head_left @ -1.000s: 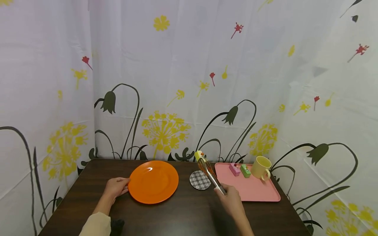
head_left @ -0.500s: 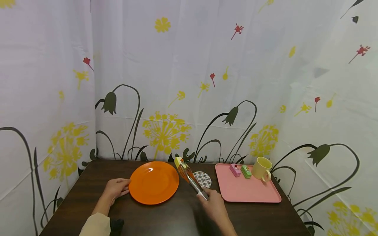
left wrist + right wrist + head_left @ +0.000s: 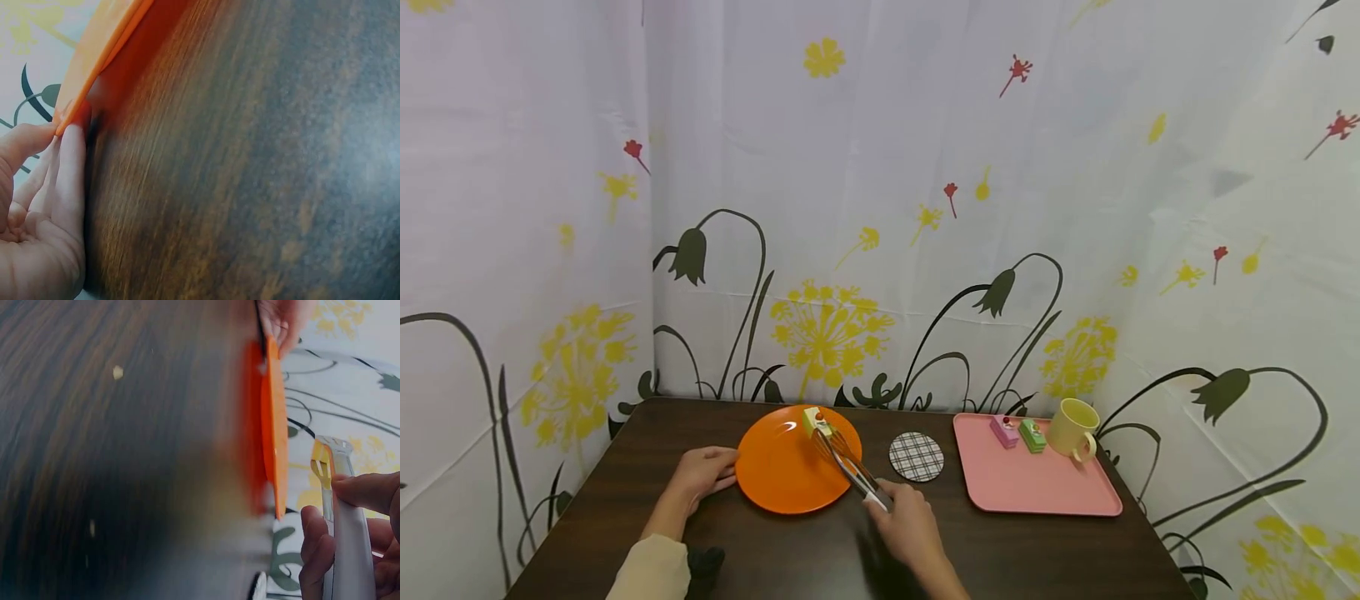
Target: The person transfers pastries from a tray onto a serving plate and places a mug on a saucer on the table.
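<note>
Right hand (image 3: 904,527) grips tongs (image 3: 848,467), clamping toy cake (image 3: 813,419) over orange plate (image 3: 775,475); left hand (image 3: 703,472), fingers straight, steadies plate rim against sliding on table (image 3: 1037,550).

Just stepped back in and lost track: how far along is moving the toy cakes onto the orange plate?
In hand: the right hand grips tongs holding a yellow toy cake over the orange plate, not yet released. The left hand touches the plate's rim. Nothing lies on the plate yet. Left: the pink toy cake and green toy cake on the pink tray.
</note>
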`<act>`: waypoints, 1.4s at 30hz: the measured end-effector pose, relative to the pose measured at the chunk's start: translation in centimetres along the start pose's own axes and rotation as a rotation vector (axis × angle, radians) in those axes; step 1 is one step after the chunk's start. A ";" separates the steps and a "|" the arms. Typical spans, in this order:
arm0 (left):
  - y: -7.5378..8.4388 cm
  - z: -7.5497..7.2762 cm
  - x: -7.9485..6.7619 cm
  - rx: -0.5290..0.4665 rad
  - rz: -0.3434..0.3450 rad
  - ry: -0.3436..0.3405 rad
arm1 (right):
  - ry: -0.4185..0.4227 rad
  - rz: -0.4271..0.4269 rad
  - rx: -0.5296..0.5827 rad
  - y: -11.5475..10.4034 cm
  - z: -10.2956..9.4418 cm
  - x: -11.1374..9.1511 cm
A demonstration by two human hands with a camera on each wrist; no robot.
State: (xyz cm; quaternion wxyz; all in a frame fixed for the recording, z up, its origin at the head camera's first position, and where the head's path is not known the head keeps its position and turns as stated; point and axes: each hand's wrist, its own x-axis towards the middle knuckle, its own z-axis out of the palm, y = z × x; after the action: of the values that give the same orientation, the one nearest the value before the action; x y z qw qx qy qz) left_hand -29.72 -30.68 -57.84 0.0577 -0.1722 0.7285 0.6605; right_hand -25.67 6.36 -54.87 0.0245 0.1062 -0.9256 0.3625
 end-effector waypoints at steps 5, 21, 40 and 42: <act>0.1 0.0 -0.1 0.004 0.006 0.001 | -0.032 0.022 -0.064 -1.2 1.3 0.5; 0.1 0.3 -0.2 0.005 0.006 0.010 | -0.095 0.118 -0.122 -3.1 5.0 1.3; 0.2 0.4 -0.4 0.034 0.002 0.024 | -0.143 0.184 -0.122 -3.3 5.8 1.2; 0.2 0.4 -0.4 0.034 0.000 0.027 | -0.146 0.174 -0.121 -3.3 5.9 1.2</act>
State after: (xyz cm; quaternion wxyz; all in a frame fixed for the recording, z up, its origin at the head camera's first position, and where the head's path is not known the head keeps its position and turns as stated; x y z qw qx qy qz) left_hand -29.44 -30.22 -57.60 0.0509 -0.1802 0.7403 0.6456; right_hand -25.98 -0.16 -56.85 -0.0680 0.0497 -0.9509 0.2980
